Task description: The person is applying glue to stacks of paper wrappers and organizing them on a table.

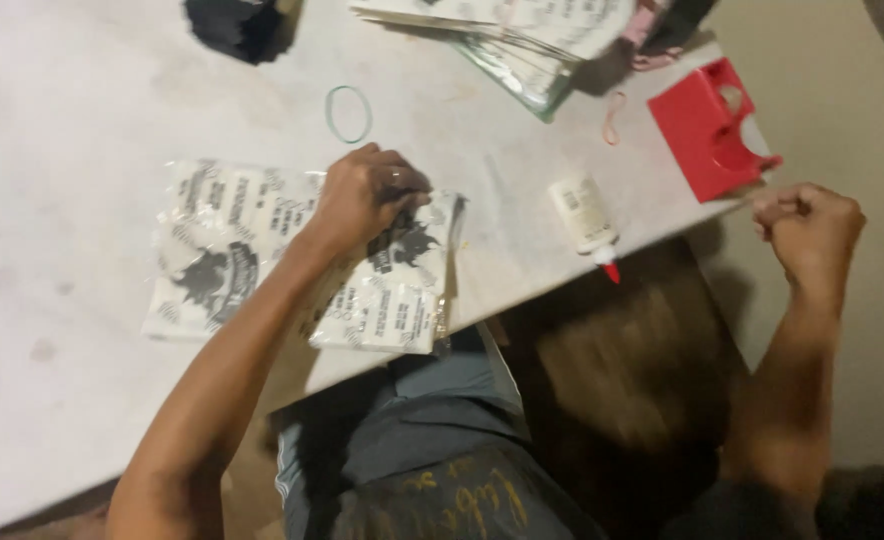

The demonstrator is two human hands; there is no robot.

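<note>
left hand [367,195] fisted atop printed packet [302,260]; right hand [810,225] clenched, off-table, contents unclear

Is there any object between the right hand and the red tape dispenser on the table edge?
Nothing visible does. The right hand, closed in a fist, is beside the red tape dispenser, off the table edge, with only bare space between. The glue bottle lies further left.

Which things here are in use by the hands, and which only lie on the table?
In use:
- left hand pressing the printed plastic packets
- right hand closed near the red tape dispenser

Lying about:
- glue bottle
- green rubber band
- paper stack
- table
</note>
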